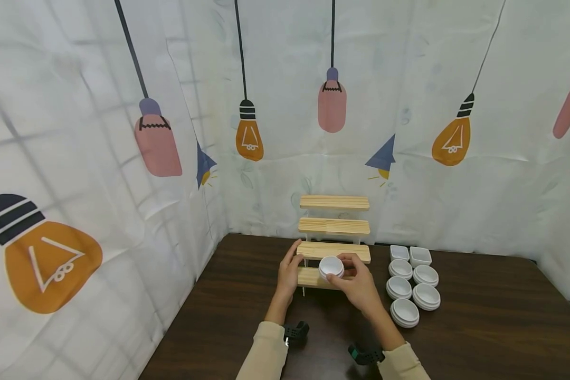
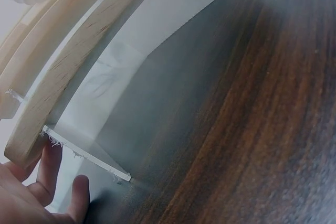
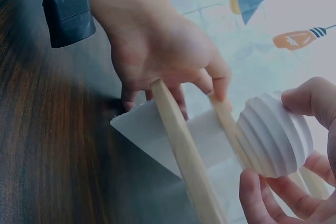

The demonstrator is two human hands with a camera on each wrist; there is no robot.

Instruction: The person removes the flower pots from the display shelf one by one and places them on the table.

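A tiered wooden display stand (image 1: pixel 332 249) with pale slats and white side panels stands on the dark table. My left hand (image 1: pixel 287 275) holds the stand at its left end; in the right wrist view the left fingers reach around the slat ends (image 3: pixel 170 124). My right hand (image 1: pixel 359 287) pinches a stack of small round white bowls (image 1: pixel 331 265), thumb on the near side and fingers beneath and behind. The stack overlaps the lowest slat in the head view. Close beside the slats, its stepped rims show in the right wrist view.
Right of the stand, several round white bowl stacks (image 1: pixel 426 296) stand in two columns, with square white dishes (image 1: pixel 420 256) at their back. The brown wood-grain table (image 1: pixel 494 311) meets a patterned white curtain (image 1: pixel 280 174) behind and at the left.
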